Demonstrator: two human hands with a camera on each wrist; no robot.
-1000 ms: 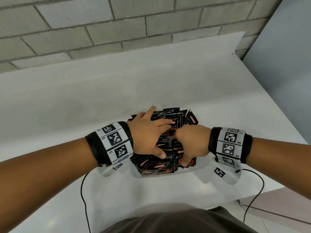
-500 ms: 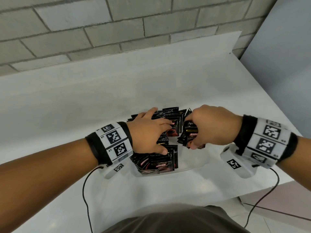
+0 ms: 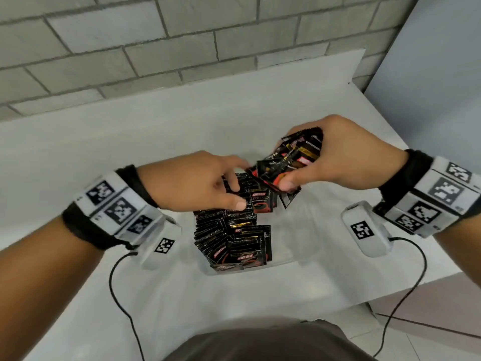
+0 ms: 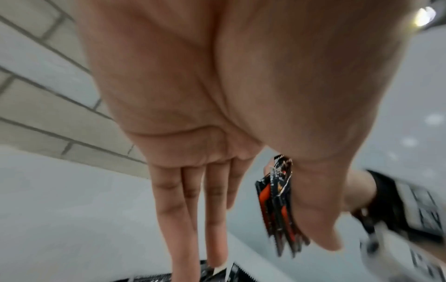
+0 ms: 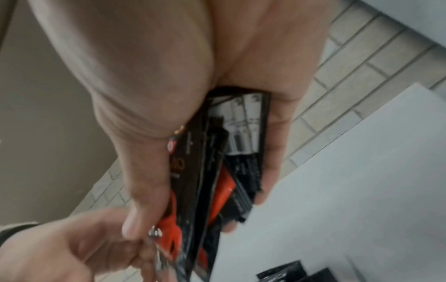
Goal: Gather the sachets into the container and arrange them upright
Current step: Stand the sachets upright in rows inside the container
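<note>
Gripping a fanned bundle of black-and-red foil sachets (image 3: 291, 158) in our right hand (image 3: 346, 155) just above the clear plastic container (image 3: 294, 254), we press our left hand (image 3: 192, 182), fingers extended, on its upright rows, presumably holding a gap.

A white worktop (image 3: 130, 142) fills the middle of the head view. A grey brick wall (image 3: 182, 35) runs across at twelve o'clock, a pale blue panel (image 3: 442, 74) stands at two o'clock, and tiled floor (image 3: 429, 342) shows at five o'clock.
</note>
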